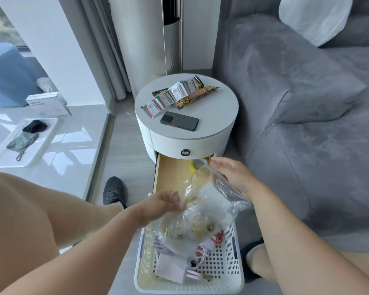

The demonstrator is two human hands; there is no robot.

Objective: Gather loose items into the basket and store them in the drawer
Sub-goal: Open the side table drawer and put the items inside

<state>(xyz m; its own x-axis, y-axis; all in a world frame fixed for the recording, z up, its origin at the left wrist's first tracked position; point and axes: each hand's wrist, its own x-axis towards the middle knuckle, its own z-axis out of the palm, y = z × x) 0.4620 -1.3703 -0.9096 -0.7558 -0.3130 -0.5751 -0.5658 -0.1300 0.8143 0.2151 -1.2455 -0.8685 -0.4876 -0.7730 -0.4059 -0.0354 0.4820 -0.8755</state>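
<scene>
A white perforated basket (229, 271) sits on the floor between my legs, holding small packets, a pale box and red cords. Above it my left hand (164, 202) pinches a bundle of clear plastic bags (202, 211) with small items inside. My right hand (230, 173) touches the bundle's far right side, fingers spread over the plastic. The bundle hangs over the front of the open wooden drawer (170, 173) of the round white side table (213, 116). A yellow roll (197, 163) lies at the back of the drawer.
On the table top lie a dark phone (179, 121), green-red sachets (168, 97) and a black-gold snack packet (190, 99). A grey sofa (307, 113) stands right. A tray (49, 133) with cloths lies on the sill at left. My shoe (114, 190) is beside the drawer.
</scene>
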